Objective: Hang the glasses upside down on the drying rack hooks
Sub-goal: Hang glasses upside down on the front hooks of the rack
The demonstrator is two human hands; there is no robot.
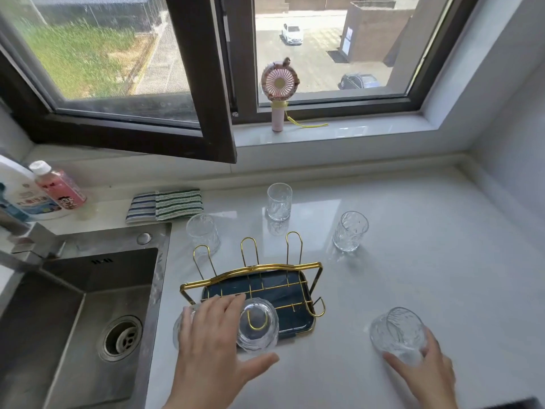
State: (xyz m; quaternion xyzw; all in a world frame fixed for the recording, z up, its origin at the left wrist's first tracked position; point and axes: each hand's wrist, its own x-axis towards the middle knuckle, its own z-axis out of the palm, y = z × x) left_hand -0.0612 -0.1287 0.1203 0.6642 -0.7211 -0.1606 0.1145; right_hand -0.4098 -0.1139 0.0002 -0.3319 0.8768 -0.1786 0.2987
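The gold wire drying rack [295, 266] stands on a dark blue tray [298, 321] beside the sink. One glass [257, 330] hangs upside down on the front middle hook. My left hand [212, 343] is spread around it, fingers above and thumb below. A second glass [177, 327] shows partly behind that hand at the rack's front left. My right hand [424, 373] grips a tilted glass [398, 335] to the right of the rack. Two glasses [279, 202] [351, 231] stand upright on the counter behind, and another glass [203, 234] is just behind the back left hook.
A steel sink [38, 329] with its faucet [23, 246] lies to the left. Striped cloths [165, 205] and two bottles [60, 187] [20, 199] sit along the back. An open window frame [206, 128] overhangs the counter. A small pink fan [278, 93] stands on the sill.
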